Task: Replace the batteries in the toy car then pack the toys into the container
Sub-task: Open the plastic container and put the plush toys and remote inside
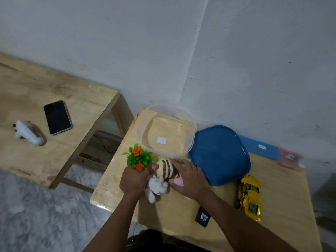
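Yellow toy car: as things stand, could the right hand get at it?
Probably yes. The yellow toy car lies uncovered on the table, to the right of the right hand, with bare tabletop between. But that hand is busy on the striped plush and would need to let go first.

No word or number reads clearly from here: the white sticker (161,140) on the clear container (189,142) looks blank, the label (262,147) on the blue box (254,145) is too small, and the dark card (202,216) bears only a white emblem.
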`<act>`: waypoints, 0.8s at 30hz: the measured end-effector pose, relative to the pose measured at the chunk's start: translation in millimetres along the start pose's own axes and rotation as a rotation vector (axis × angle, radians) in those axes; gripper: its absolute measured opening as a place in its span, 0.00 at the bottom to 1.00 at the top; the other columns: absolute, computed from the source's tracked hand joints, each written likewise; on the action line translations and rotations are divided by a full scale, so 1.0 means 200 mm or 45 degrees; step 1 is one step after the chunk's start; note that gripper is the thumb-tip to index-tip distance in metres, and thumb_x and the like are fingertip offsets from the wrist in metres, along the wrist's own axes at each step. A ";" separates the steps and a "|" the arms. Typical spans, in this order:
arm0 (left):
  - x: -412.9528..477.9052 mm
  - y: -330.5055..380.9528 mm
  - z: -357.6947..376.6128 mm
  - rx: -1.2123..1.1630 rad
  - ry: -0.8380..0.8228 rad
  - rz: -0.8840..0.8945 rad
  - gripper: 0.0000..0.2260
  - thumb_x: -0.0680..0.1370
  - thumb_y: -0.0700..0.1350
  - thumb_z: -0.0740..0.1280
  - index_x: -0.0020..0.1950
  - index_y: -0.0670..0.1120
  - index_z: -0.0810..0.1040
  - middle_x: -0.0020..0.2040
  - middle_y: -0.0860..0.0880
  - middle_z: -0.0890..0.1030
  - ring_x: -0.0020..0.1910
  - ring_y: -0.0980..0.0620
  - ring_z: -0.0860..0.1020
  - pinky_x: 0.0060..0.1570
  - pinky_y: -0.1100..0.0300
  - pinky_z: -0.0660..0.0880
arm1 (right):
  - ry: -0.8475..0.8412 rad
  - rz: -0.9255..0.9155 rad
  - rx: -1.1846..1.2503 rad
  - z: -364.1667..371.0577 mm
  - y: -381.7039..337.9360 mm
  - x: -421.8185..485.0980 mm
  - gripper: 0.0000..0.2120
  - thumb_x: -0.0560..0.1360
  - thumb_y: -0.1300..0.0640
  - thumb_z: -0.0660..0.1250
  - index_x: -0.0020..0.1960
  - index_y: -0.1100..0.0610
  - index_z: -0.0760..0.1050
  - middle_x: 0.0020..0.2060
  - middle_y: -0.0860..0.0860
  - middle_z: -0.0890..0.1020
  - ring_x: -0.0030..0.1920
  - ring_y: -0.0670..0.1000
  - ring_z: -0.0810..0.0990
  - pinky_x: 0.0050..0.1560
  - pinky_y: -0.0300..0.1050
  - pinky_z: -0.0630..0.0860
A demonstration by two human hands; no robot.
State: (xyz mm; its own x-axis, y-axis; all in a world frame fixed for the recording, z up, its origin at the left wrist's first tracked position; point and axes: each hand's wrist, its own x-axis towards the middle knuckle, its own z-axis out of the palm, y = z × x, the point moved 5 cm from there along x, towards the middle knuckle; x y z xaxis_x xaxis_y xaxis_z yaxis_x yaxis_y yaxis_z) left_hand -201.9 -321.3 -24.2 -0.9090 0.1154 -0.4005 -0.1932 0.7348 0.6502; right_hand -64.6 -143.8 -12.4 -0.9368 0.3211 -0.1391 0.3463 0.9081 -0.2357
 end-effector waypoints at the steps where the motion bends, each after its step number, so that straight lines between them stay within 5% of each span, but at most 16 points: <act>1: 0.00 0.00 0.00 -0.001 0.002 -0.007 0.29 0.60 0.62 0.66 0.56 0.47 0.76 0.40 0.47 0.81 0.42 0.41 0.81 0.42 0.52 0.77 | -0.003 0.001 -0.004 0.00 0.00 0.02 0.40 0.69 0.31 0.62 0.76 0.42 0.56 0.61 0.52 0.74 0.56 0.54 0.76 0.47 0.53 0.75; 7: 0.01 0.00 0.01 -0.016 0.019 0.066 0.26 0.66 0.57 0.75 0.60 0.50 0.73 0.45 0.48 0.81 0.46 0.42 0.80 0.44 0.54 0.73 | 0.019 0.056 -0.012 0.01 -0.01 0.05 0.32 0.70 0.36 0.63 0.71 0.45 0.65 0.52 0.50 0.77 0.48 0.53 0.78 0.36 0.49 0.74; 15: 0.08 0.01 0.01 0.137 -0.054 0.021 0.24 0.68 0.56 0.73 0.60 0.50 0.72 0.42 0.50 0.79 0.45 0.42 0.81 0.43 0.56 0.73 | -0.008 0.049 0.040 0.03 0.00 0.07 0.32 0.69 0.34 0.64 0.70 0.46 0.67 0.53 0.47 0.80 0.49 0.51 0.79 0.32 0.45 0.77; 20: 0.06 0.02 0.00 0.053 -0.040 0.037 0.21 0.69 0.50 0.72 0.59 0.50 0.71 0.40 0.50 0.76 0.43 0.42 0.78 0.44 0.55 0.70 | -0.083 0.088 0.150 0.03 0.00 0.09 0.33 0.70 0.37 0.64 0.72 0.41 0.60 0.59 0.45 0.79 0.56 0.51 0.78 0.45 0.47 0.78; 24: 0.05 -0.01 -0.03 -0.024 -0.005 0.121 0.24 0.67 0.59 0.66 0.60 0.51 0.72 0.44 0.48 0.81 0.45 0.42 0.80 0.42 0.55 0.70 | -0.058 0.116 0.251 0.03 0.02 0.07 0.36 0.67 0.38 0.67 0.72 0.40 0.61 0.61 0.42 0.79 0.58 0.49 0.78 0.49 0.45 0.77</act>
State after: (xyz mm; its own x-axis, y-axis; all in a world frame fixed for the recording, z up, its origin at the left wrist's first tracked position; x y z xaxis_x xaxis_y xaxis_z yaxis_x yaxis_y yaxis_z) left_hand -211.7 -324.9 -25.4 -0.9222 0.1867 -0.3386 -0.1127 0.7078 0.6973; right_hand -76.1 -138.4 -21.4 -0.8995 0.3829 -0.2107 0.4367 0.8042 -0.4031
